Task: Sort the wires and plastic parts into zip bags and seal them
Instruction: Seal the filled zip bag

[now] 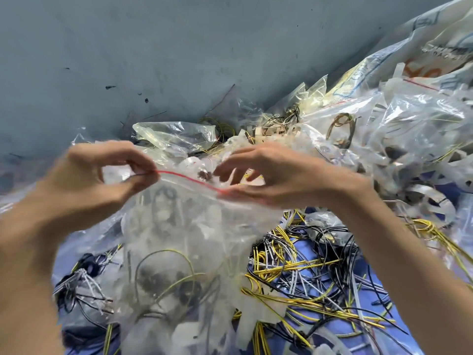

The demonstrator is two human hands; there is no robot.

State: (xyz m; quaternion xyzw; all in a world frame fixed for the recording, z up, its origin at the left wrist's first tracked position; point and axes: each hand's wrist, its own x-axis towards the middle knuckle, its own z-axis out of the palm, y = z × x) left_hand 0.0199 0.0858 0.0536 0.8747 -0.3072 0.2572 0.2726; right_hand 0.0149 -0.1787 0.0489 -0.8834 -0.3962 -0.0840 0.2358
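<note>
A clear zip bag [179,242] with a red seal strip [186,178] hangs in front of me, holding wires and pale plastic parts. My left hand [102,180] pinches the left end of the red strip between thumb and forefinger. My right hand [276,175] grips the strip's right end, thumb under it and fingers curled above. Loose yellow, black and grey wires [307,265] lie on a blue cloth [314,252] under the bag at the right. Motion blurs both hands.
Filled clear bags [409,119] and white plastic strips [435,201] are heaped at the right and back. A crumpled empty bag [174,134] lies behind the hands. A blue-grey wall [153,60] rises behind. More wires [82,285] lie at lower left.
</note>
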